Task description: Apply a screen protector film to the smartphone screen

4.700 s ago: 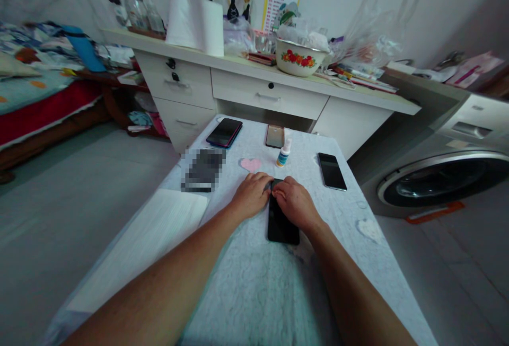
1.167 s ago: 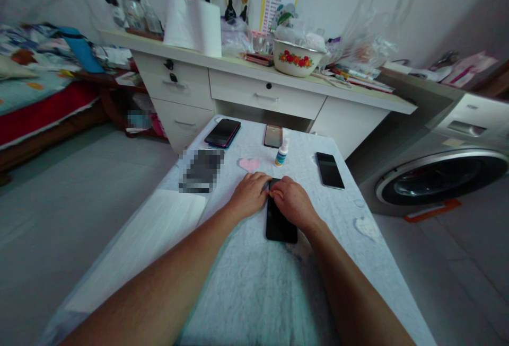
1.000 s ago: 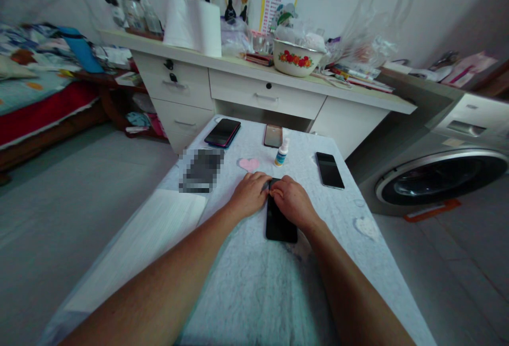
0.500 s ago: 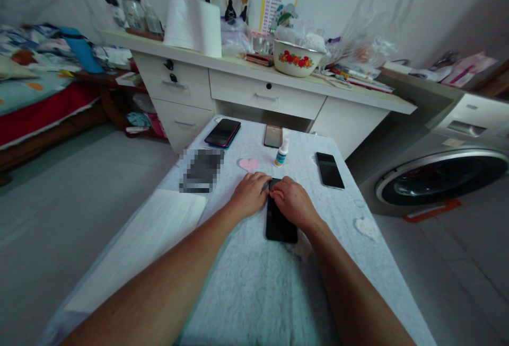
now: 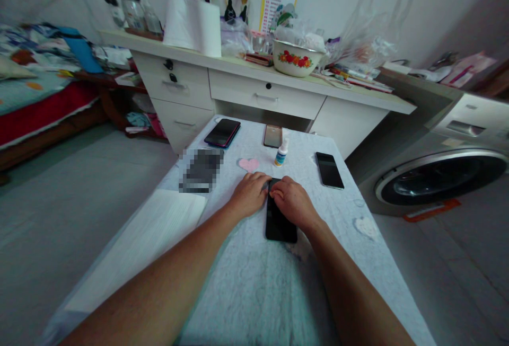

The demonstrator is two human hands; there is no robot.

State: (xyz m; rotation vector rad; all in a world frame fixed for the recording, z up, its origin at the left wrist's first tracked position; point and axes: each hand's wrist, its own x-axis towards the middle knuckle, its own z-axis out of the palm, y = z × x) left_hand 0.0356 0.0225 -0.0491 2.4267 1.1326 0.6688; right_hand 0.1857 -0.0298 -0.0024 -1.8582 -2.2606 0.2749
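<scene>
A black phone (image 5: 279, 222) lies screen up on the pale patterned tablecloth (image 5: 254, 293) in front of me. My left hand (image 5: 249, 195) rests at its top left corner, fingers curled and pressed together. My right hand (image 5: 293, 203) lies over the phone's upper right part, fingertips pinched at the top edge close to the left hand's fingers. What the fingertips pinch is too small to make out.
Beyond my hands stand a small dropper bottle (image 5: 281, 153) and a pink heart-shaped pad (image 5: 249, 164). Three more phones lie farther off (image 5: 223, 132), (image 5: 272, 135), (image 5: 330, 170). White paper (image 5: 147, 240) lies left. A desk (image 5: 262, 89) and washing machine (image 5: 445, 171) stand behind.
Both hands stay at the top edge of the black phone. Only small shifts of the fingertips and of the camera show.
</scene>
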